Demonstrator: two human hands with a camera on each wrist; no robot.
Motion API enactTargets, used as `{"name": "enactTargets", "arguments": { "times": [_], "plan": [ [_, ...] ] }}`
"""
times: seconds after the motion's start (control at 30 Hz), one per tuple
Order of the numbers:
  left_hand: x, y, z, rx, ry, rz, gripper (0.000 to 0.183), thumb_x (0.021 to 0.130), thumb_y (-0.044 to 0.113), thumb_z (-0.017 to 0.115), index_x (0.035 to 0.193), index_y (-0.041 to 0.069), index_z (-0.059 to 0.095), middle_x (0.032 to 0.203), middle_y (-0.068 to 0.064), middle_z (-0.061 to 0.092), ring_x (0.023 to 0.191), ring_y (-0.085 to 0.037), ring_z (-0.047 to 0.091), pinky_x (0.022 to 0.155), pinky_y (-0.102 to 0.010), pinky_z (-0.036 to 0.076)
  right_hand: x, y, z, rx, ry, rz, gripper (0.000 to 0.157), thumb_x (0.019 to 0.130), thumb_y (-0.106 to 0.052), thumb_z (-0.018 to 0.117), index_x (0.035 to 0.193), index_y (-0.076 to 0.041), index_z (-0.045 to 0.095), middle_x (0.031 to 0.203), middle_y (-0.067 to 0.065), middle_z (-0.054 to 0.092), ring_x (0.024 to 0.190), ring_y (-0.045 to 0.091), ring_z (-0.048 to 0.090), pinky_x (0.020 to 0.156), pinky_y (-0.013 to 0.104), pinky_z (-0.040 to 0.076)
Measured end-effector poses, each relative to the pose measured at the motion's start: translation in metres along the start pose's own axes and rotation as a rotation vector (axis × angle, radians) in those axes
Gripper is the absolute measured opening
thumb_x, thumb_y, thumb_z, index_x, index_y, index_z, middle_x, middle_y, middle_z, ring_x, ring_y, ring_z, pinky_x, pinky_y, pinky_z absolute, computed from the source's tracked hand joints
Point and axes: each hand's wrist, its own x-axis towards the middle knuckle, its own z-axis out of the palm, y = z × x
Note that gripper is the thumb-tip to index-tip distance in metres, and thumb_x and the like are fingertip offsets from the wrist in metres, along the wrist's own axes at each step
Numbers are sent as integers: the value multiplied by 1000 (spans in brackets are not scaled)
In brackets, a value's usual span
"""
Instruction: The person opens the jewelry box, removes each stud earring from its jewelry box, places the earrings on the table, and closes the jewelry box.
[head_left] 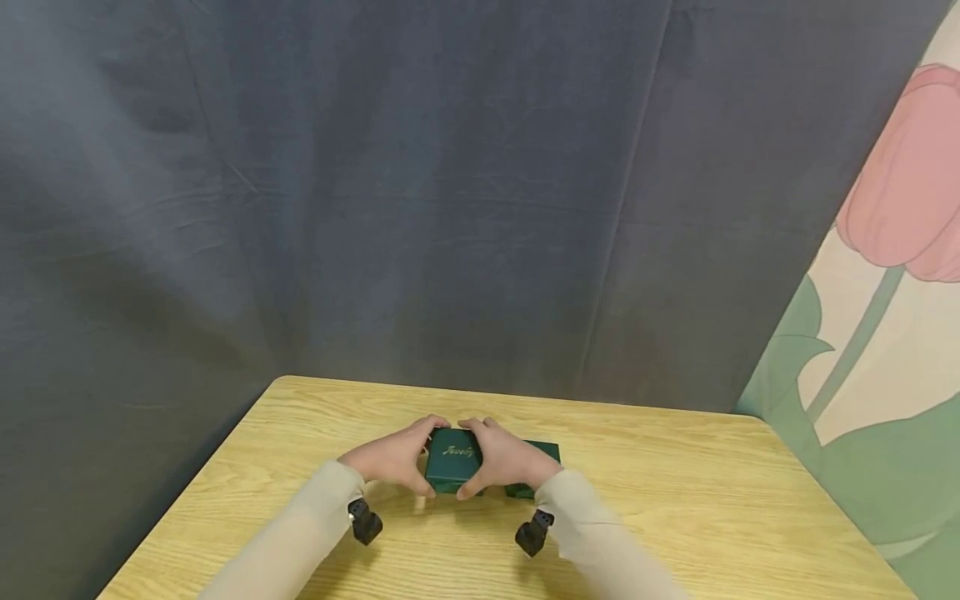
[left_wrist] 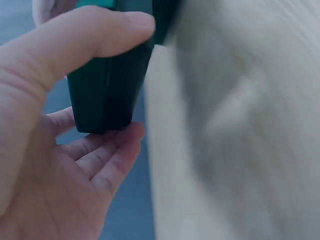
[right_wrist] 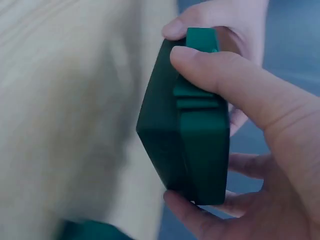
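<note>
A small dark green box [head_left: 450, 471] with gold script lettering, seemingly "Jewelry", on its top is held between both hands near the middle of the table. My left hand [head_left: 393, 457] grips its left side, thumb on the near edge and fingers at the far edge. On the right side my right hand [head_left: 504, 457] grips it the same way. Green ribbon folds [right_wrist: 197, 102] show on the box's near side in the right wrist view. Partly hidden behind the right hand, a second dark green box [head_left: 546, 450] sits on the table.
The light wood-grain table [head_left: 675, 500] extends around the hands, its far edge close to a dark grey curtain [head_left: 450, 208]. A wall with a painted pink tulip [head_left: 907, 183] stands on the right. Each wrist wears a small black camera [head_left: 365, 522].
</note>
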Motion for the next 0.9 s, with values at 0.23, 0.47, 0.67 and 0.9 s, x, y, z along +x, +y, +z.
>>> {"name": "enactTargets", "arguments": {
  "times": [0.23, 0.47, 0.67, 0.9],
  "plan": [
    [3, 36, -18, -304, 132, 106, 100, 79, 12, 78, 154, 12, 12, 142, -13, 35, 115, -25, 54, 93, -40, 48, -32, -12, -58, 72, 152, -77, 95, 67, -40, 87, 146, -15, 39, 126, 11, 48, 96, 20, 54, 78, 38, 49],
    [6, 61, -4, -764, 161, 219, 97, 82, -5, 71, 154, 14, 9, 147, -17, 23, 123, -20, 51, 92, -29, 50, -55, -15, -86, 56, 210, -114, 95, 66, -41, 88, 145, -17, 41, 121, 8, 50, 94, 18, 54, 78, 33, 49],
    [8, 63, 22, -968, 135, 170, 90, 80, -13, 67, 151, 10, 16, 151, -15, 24, 133, -28, 46, 92, -28, 50, -63, -9, -81, 75, 153, -111, 94, 68, -40, 87, 146, -17, 40, 126, 9, 49, 97, 19, 53, 79, 33, 49],
    [11, 47, 48, -983, 121, 57, 89, 80, -7, 72, 149, 9, 18, 151, -17, 25, 132, -31, 45, 96, -31, 48, -60, 9, -57, 122, 101, -139, 92, 69, -38, 87, 144, -10, 41, 127, 11, 51, 100, 19, 54, 82, 36, 49]
  ]
}}
